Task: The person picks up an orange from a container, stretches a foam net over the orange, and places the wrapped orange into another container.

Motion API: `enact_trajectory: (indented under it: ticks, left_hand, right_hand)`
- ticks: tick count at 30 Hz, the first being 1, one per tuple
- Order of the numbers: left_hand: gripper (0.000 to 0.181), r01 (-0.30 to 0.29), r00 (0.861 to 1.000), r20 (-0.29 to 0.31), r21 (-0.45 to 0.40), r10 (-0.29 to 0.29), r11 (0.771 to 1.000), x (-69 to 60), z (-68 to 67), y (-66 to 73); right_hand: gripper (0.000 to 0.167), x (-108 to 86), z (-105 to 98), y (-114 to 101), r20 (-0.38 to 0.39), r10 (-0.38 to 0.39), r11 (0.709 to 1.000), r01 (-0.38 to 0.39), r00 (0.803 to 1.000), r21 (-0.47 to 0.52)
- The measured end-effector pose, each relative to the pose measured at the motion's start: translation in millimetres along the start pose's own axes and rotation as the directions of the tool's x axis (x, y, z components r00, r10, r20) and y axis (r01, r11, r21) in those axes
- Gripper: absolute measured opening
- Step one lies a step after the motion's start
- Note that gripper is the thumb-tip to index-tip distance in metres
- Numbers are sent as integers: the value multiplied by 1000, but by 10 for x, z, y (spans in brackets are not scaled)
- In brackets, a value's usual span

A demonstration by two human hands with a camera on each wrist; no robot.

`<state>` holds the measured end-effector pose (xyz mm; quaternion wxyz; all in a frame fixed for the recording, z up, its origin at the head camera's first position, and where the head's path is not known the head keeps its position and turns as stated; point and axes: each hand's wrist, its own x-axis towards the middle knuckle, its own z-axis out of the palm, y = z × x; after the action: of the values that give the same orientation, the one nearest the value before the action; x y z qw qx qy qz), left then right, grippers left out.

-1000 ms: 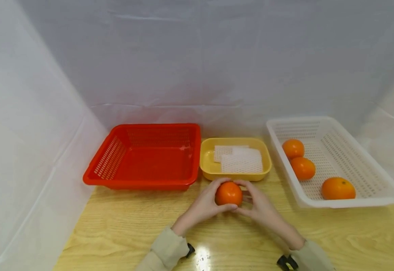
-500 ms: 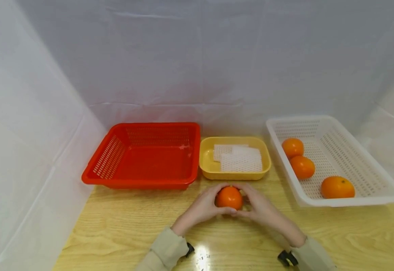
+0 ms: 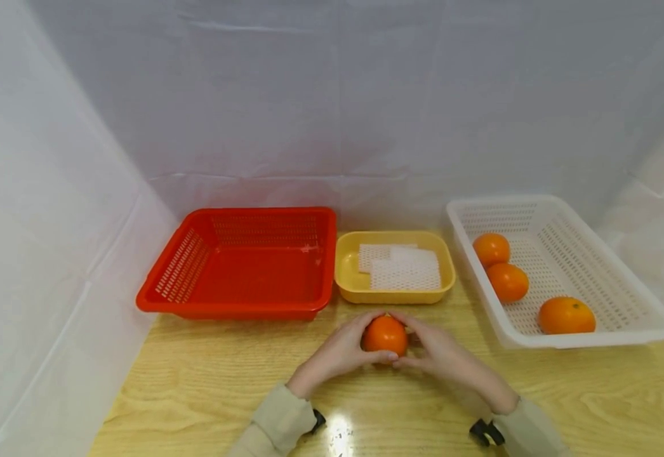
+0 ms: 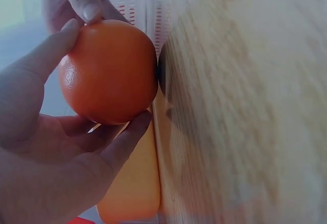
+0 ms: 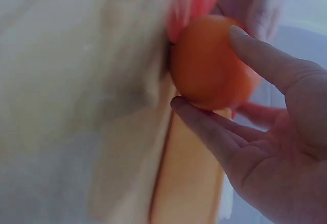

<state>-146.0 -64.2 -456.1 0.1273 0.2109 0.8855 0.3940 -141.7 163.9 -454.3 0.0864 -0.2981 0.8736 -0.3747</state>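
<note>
Between both hands is an orange (image 3: 386, 337), round and glossy, at the table's middle in front of the yellow tray. My left hand (image 3: 339, 350) curls round its left side, thumb at the near face. From the right, my right hand (image 3: 442, 353) grips it the same way, and the two thumbs nearly meet. In the left wrist view the orange (image 4: 111, 71) sits at or just above the wooden surface, with thumb and fingers on opposite sides. The right wrist view shows the orange (image 5: 212, 63) between the right thumb and fingers.
A red basket (image 3: 252, 311) stands at the back left. The yellow tray (image 3: 395, 296) beside it holds white foam nets (image 3: 406, 270). At the right, a white basket (image 3: 595, 339) contains three oranges (image 3: 566, 315). White sheeting (image 3: 332, 95) rises behind and at the sides.
Both hands have brought the orange slightly nearer to the person, away from the yellow tray. In the last half second they have hardly moved.
</note>
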Motion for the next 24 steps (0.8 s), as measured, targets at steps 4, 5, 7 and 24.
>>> enact_trajectory:
  ticks: [4, 5, 7, 24]
  left_hand:
    - [83, 6, 1000, 4, 0, -6, 1000, -1, 1, 14]
    - [84, 9, 1000, 7, 5, -10, 1000, 0, 1, 18]
    - [85, 16, 1000, 13, 13, -16, 1000, 4, 3, 17]
    - [87, 10, 999, 44, 60, -12, 998, -4, 11, 35]
  right_hand:
    - [63, 31, -139, -23, -33, -74, 997, 73, 997, -16]
    - [57, 46, -185, -34, -58, -88, 996, 86, 994, -25]
    - [47, 89, -280, -59, -123, -125, 990, 116, 984, -75]
    - [34, 645, -531, 162, -413, -107, 905, -83, 904, -417]
